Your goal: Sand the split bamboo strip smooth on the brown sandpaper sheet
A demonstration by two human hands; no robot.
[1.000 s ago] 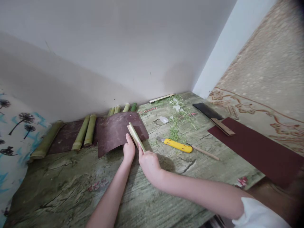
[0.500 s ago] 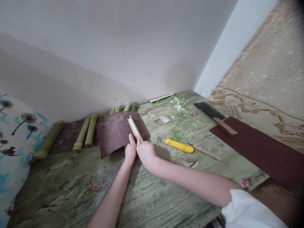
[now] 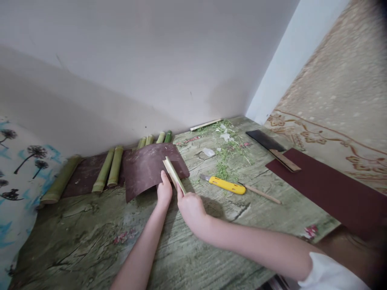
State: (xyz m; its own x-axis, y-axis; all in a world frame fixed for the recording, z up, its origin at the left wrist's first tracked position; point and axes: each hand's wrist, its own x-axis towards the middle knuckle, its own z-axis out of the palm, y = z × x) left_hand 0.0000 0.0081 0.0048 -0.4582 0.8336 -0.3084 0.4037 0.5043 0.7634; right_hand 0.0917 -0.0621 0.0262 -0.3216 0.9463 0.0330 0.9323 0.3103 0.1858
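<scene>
My right hand (image 3: 193, 207) is closed round the near end of a split bamboo strip (image 3: 173, 172), whose far end lies against a dark brown sheet of sandpaper (image 3: 146, 169). At the sandpaper's near edge is my left hand (image 3: 165, 189), thumb on top and the other fingers hidden beneath, so it grips the sheet, which bows up off the table. A yellow utility knife (image 3: 227, 185) with its blade out lies right of my hands, beside a thin wooden-handled tool (image 3: 263, 194).
Bamboo tubes (image 3: 115, 166) rest along the wall at left, some on another brown sheet (image 3: 86, 173). Green shavings (image 3: 223, 161) are scattered behind the knife. At right, a black-bladed cleaver (image 3: 266, 141) touches a maroon sheet (image 3: 326, 185) at the table edge.
My right hand has drawn the bamboo strip back toward me and slightly right along the sandpaper. The left hand stays nearly in place on the sheet.
</scene>
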